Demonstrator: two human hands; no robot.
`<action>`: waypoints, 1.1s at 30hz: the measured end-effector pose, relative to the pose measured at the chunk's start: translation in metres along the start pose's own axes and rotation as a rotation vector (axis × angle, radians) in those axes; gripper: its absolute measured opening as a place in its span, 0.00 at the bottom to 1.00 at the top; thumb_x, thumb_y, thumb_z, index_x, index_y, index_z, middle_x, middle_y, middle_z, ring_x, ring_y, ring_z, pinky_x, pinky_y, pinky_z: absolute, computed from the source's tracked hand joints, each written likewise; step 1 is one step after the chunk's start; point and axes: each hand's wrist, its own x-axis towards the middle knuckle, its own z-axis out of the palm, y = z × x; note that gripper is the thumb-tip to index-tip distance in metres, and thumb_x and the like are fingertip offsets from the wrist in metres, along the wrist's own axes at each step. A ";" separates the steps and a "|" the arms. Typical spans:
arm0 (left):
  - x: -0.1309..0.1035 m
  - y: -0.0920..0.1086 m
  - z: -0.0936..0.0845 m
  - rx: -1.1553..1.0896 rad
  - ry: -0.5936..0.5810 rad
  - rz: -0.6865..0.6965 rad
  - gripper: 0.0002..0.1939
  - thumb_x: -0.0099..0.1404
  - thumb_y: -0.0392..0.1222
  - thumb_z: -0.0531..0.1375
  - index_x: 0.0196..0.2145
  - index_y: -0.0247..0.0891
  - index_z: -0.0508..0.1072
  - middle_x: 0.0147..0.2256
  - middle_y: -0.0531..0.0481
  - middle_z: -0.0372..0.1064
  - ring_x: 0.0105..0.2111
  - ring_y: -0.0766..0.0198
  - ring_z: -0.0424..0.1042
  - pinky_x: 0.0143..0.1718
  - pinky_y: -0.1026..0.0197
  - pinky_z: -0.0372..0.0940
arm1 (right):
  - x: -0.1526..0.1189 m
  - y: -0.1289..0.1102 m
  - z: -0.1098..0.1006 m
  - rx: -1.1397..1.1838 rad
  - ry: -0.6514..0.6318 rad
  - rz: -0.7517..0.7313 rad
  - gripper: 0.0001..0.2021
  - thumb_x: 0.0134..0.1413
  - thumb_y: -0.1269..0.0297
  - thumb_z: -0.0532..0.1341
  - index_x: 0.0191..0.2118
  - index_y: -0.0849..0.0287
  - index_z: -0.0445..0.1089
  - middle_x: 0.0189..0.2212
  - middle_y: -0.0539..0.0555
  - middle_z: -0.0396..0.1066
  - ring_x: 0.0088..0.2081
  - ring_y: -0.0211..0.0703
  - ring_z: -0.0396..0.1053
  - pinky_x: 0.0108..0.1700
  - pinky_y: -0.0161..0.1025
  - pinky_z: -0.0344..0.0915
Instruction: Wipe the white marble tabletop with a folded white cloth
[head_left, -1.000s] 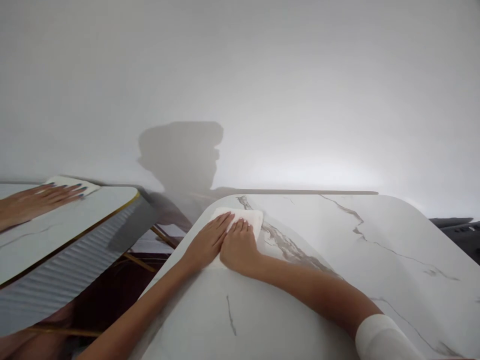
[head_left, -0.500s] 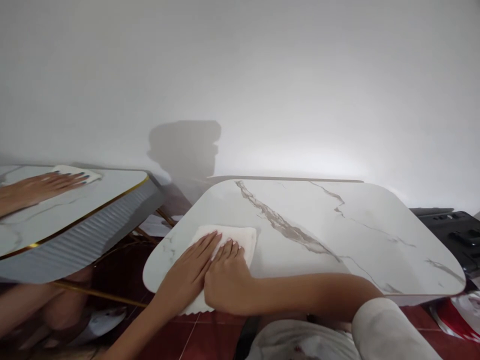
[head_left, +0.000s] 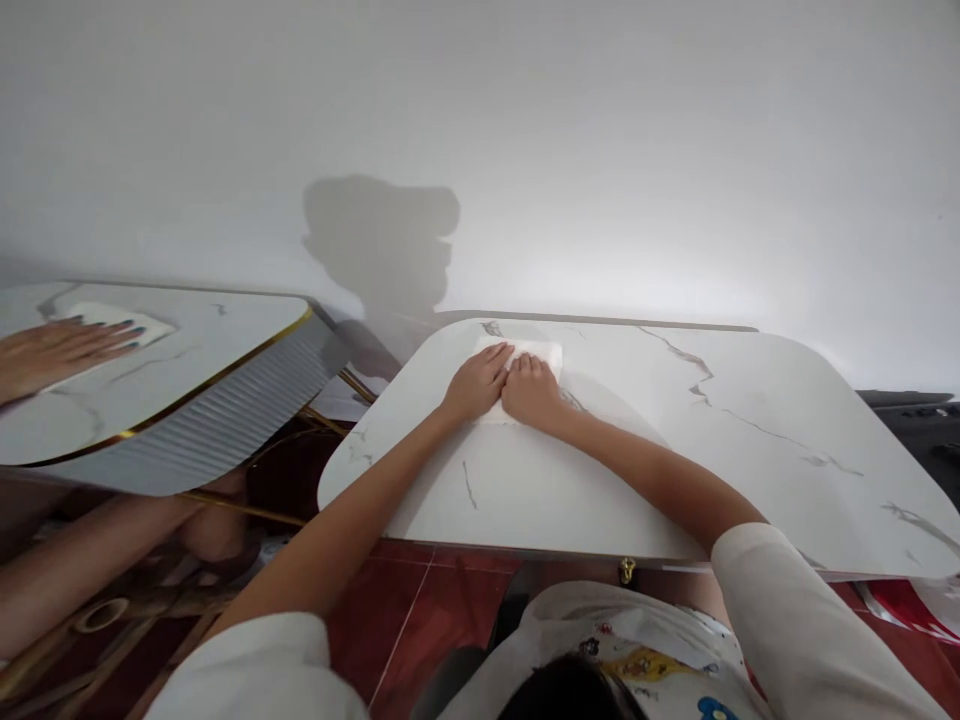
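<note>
A white cloth (head_left: 551,355) lies flat on a white marble-patterned table (head_left: 570,490), near its back edge and left of the middle. On the cloth's left part rests my left hand (head_left: 478,382), fingers together and pointing right, their tips close to my other hand. My right hand (head_left: 532,388) presses on the cloth with its fingers bent, palm down. The two hands touch or nearly touch. Both arms stretch forward over the table.
Another person's hand (head_left: 79,345) lies on a white cloth (head_left: 154,328) on a second marble-patterned table (head_left: 187,345) with a gold edge at the left. A wall (head_left: 600,150) stands behind. Dark equipment (head_left: 919,420) is at the far right.
Both my hands and the cloth under them have moved forward and right, from the table's front left to near its back edge. The view has shifted slightly, and both tables appear higher.
</note>
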 end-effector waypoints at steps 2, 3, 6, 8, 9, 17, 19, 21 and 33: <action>0.023 -0.006 0.008 -0.014 -0.004 -0.008 0.27 0.69 0.42 0.39 0.60 0.28 0.60 0.61 0.39 0.57 0.62 0.57 0.55 0.63 0.53 0.51 | 0.017 0.017 0.008 -0.001 0.023 0.015 0.23 0.60 0.70 0.49 0.56 0.83 0.62 0.54 0.75 0.65 0.54 0.58 0.64 0.54 0.49 0.58; 0.033 -0.009 0.011 -0.023 -0.005 -0.016 0.27 0.69 0.43 0.40 0.60 0.28 0.61 0.61 0.39 0.57 0.62 0.57 0.55 0.63 0.53 0.51 | 0.025 0.024 0.012 0.001 0.027 0.027 0.23 0.60 0.70 0.49 0.56 0.83 0.62 0.54 0.74 0.65 0.54 0.57 0.63 0.55 0.48 0.57; 0.059 -0.018 0.021 -0.055 0.004 -0.037 0.26 0.69 0.44 0.40 0.60 0.32 0.61 0.62 0.42 0.57 0.62 0.58 0.55 0.62 0.54 0.52 | 0.049 0.041 0.021 0.010 0.008 0.051 0.23 0.60 0.69 0.49 0.56 0.82 0.62 0.54 0.73 0.65 0.54 0.57 0.62 0.55 0.47 0.56; 0.072 -0.026 0.026 -0.073 0.018 -0.048 0.26 0.70 0.44 0.40 0.60 0.34 0.61 0.62 0.44 0.58 0.62 0.58 0.55 0.62 0.54 0.52 | 0.063 0.048 0.026 0.018 -0.013 0.064 0.24 0.60 0.69 0.49 0.56 0.82 0.62 0.55 0.72 0.65 0.55 0.57 0.62 0.56 0.47 0.56; 0.078 -0.030 0.028 -0.082 0.026 -0.053 0.26 0.70 0.44 0.40 0.60 0.34 0.61 0.61 0.44 0.58 0.62 0.59 0.55 0.62 0.54 0.52 | 0.070 0.051 0.029 0.022 -0.018 0.071 0.24 0.60 0.69 0.49 0.57 0.82 0.61 0.55 0.72 0.65 0.56 0.57 0.61 0.56 0.47 0.55; 0.110 -0.054 0.042 -0.140 0.038 -0.076 0.26 0.70 0.47 0.41 0.59 0.36 0.63 0.60 0.45 0.60 0.61 0.60 0.57 0.62 0.55 0.52 | 0.102 0.064 0.048 0.031 0.039 0.111 0.23 0.61 0.70 0.48 0.57 0.82 0.62 0.55 0.73 0.64 0.56 0.57 0.61 0.58 0.48 0.53; 0.112 -0.056 0.043 -0.131 0.038 -0.063 0.26 0.70 0.46 0.41 0.59 0.34 0.63 0.60 0.44 0.60 0.61 0.60 0.57 0.62 0.55 0.52 | 0.103 0.064 0.049 0.034 0.047 0.114 0.23 0.61 0.69 0.48 0.57 0.82 0.62 0.55 0.73 0.64 0.56 0.57 0.61 0.58 0.48 0.53; 0.111 -0.055 0.044 -0.113 0.037 -0.045 0.26 0.70 0.46 0.40 0.59 0.33 0.62 0.60 0.43 0.60 0.61 0.59 0.57 0.62 0.54 0.52 | 0.101 0.064 0.048 0.036 0.049 0.114 0.23 0.61 0.69 0.47 0.57 0.82 0.61 0.56 0.73 0.64 0.56 0.57 0.61 0.58 0.48 0.53; 0.052 -0.035 0.028 -0.034 0.017 0.104 0.27 0.70 0.44 0.37 0.61 0.32 0.57 0.61 0.40 0.57 0.63 0.56 0.54 0.62 0.49 0.51 | 0.043 0.023 0.023 -0.025 0.018 0.110 0.24 0.61 0.69 0.48 0.58 0.85 0.59 0.57 0.75 0.61 0.58 0.60 0.60 0.58 0.50 0.55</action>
